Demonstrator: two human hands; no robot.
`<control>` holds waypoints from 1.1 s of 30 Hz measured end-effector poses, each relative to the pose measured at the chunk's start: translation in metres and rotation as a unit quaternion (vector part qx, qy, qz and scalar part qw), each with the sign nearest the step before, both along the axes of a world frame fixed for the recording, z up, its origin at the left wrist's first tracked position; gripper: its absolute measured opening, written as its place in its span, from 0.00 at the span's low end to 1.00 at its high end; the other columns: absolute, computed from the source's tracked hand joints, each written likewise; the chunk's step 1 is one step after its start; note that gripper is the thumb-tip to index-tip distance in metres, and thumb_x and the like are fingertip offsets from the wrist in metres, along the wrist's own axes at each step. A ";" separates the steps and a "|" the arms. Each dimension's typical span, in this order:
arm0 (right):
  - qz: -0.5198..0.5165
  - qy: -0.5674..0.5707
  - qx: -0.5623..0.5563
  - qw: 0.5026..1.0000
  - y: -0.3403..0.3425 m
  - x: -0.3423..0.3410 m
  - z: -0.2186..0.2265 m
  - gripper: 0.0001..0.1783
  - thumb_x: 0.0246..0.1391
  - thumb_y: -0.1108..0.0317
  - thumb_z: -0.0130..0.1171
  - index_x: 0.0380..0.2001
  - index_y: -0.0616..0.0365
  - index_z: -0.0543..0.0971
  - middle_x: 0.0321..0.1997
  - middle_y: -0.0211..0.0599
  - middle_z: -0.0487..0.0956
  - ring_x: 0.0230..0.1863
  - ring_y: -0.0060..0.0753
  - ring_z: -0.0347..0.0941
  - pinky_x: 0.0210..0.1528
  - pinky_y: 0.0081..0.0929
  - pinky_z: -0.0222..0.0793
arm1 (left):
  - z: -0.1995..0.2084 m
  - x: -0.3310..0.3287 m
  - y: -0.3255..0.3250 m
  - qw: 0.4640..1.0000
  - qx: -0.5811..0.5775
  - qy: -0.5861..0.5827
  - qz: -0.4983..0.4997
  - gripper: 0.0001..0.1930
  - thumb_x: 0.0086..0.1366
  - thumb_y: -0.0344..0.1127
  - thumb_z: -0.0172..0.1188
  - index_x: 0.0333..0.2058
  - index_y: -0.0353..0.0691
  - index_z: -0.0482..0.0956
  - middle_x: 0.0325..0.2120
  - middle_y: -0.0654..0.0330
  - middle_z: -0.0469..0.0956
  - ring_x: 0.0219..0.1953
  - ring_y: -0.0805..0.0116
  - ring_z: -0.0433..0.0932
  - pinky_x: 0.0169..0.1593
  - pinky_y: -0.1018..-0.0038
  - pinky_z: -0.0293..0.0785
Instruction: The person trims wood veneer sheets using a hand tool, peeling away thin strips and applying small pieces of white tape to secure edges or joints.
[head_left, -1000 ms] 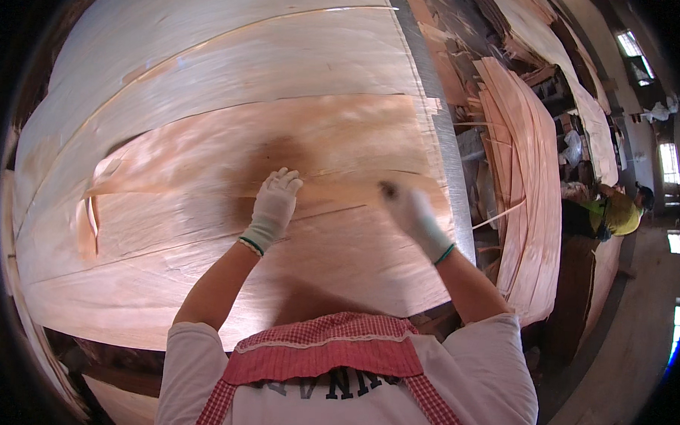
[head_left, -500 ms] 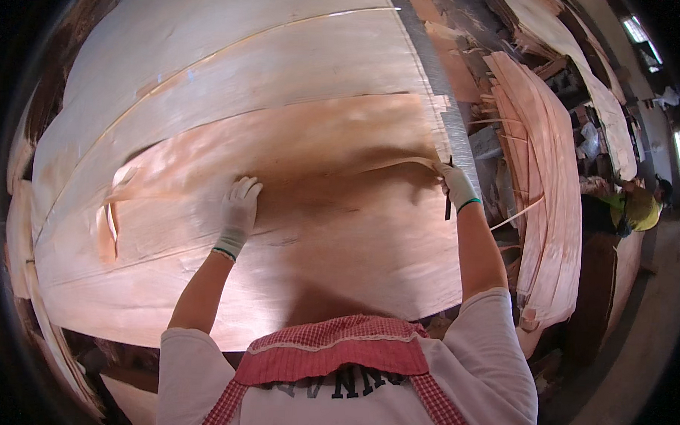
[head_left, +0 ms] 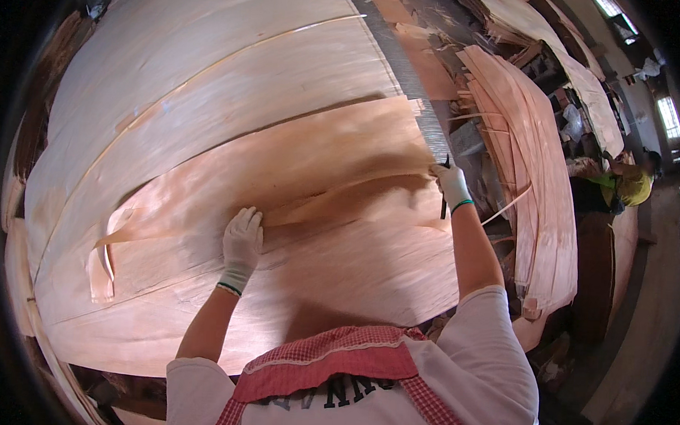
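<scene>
A thin tan veneer sheet (head_left: 312, 148) lies across a stack of paler wood sheets (head_left: 231, 104). My left hand (head_left: 243, 239), in a white glove with a green-edged cuff, rests with fingers stretched out at the sheet's near edge. At the sheet's right end, my gloved right hand (head_left: 453, 186) is closed round a thin black tool (head_left: 443, 210), whose exact kind I cannot make out. Its fingertips touch the veneer edge there. Between my hands the near edge bulges up and casts a shadow. A narrow veneer strip (head_left: 102, 275) curls at the sheet's left end.
Long reddish veneer sheets (head_left: 532, 182) are piled to the right, with broken scraps around them. A thin light stick (head_left: 286, 40) lies across the stack's far part. Another person (head_left: 629, 185) in a yellow top is at the far right.
The tan veneer's left end and curled strip have come nearer to me. My left hand has moved slightly nearer and right. The raised near edge between my hands has changed shape.
</scene>
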State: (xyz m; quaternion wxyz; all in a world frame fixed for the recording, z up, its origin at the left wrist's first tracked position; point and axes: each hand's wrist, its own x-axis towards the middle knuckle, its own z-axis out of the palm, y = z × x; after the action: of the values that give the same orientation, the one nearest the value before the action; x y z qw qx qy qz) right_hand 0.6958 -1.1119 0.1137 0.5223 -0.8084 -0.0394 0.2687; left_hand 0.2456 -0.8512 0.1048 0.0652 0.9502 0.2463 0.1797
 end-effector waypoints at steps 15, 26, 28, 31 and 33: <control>-0.052 -0.152 -0.095 0.982 -0.014 -0.010 -0.021 0.18 0.44 0.62 0.70 0.29 0.69 0.79 0.22 0.40 0.78 0.18 0.30 0.72 0.20 0.33 0.68 | 0.005 0.009 -0.017 1.000 -0.009 0.006 -0.008 0.16 0.60 0.33 0.57 0.47 0.39 0.77 0.51 0.57 0.74 0.56 0.54 0.70 0.58 0.60 0.66; -0.103 -0.366 -0.203 0.902 -0.038 0.016 -0.046 0.14 0.58 0.62 0.55 0.34 0.65 0.77 0.33 0.54 0.80 0.34 0.51 0.79 0.40 0.42 0.72 | 0.016 0.024 -0.007 0.999 -0.033 -0.018 0.001 0.08 0.60 0.34 0.56 0.37 0.41 0.78 0.39 0.56 0.78 0.44 0.54 0.76 0.48 0.60 0.73; -0.039 -0.348 -0.147 0.925 0.003 -0.016 0.011 0.13 0.59 0.63 0.54 0.35 0.64 0.78 0.33 0.54 0.80 0.36 0.52 0.79 0.38 0.41 0.72 | 0.016 0.020 -0.004 0.998 -0.054 0.014 0.028 0.07 0.60 0.35 0.55 0.35 0.41 0.77 0.36 0.56 0.79 0.41 0.54 0.77 0.45 0.60 0.73; 0.112 -0.342 -0.104 0.927 0.034 -0.037 0.023 0.13 0.60 0.63 0.54 0.38 0.64 0.78 0.33 0.52 0.81 0.36 0.50 0.79 0.39 0.40 0.71 | 0.034 0.039 0.004 0.995 -0.079 0.054 0.040 0.06 0.61 0.35 0.53 0.33 0.41 0.76 0.32 0.56 0.78 0.36 0.54 0.77 0.41 0.59 0.73; 0.235 -0.357 -0.050 0.902 0.060 -0.064 0.004 0.13 0.59 0.63 0.55 0.41 0.61 0.79 0.37 0.52 0.80 0.42 0.50 0.78 0.45 0.39 0.72 | 0.039 0.053 0.014 0.995 -0.073 0.039 0.050 0.06 0.62 0.35 0.52 0.32 0.42 0.76 0.31 0.56 0.78 0.33 0.54 0.76 0.38 0.59 0.73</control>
State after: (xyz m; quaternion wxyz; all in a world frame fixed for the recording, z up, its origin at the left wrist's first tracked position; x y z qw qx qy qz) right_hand 0.6322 -1.0517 0.1179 0.3533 -0.8425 -0.3990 0.0785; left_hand 0.2990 -0.8376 0.1434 0.1158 0.9357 0.3081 0.1273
